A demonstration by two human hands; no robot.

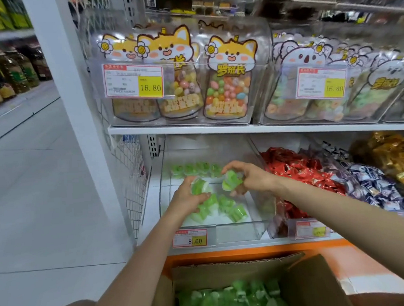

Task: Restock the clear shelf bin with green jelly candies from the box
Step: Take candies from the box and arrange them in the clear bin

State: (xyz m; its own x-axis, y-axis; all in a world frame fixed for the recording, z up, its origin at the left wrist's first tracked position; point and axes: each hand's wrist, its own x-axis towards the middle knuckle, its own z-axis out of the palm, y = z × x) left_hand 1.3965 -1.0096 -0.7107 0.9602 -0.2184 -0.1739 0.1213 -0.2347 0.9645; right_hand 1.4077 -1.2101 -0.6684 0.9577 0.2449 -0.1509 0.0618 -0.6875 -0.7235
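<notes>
Jellies (231,181), glossy green, in left hand (187,198), right hand (251,176), inside clear bin (237,231).

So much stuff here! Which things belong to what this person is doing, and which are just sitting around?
Part of the job: left hand, right hand, each holding green jelly candies; clear bin; cardboard box.
Just sitting around: jelly bean bags, red sweets, gold sweets, oil bottles.

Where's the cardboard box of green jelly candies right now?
In the head view, the open cardboard box of green jelly candies sits bottom centre, directly below the clear shelf bin and its 8.60 price tag.
</notes>
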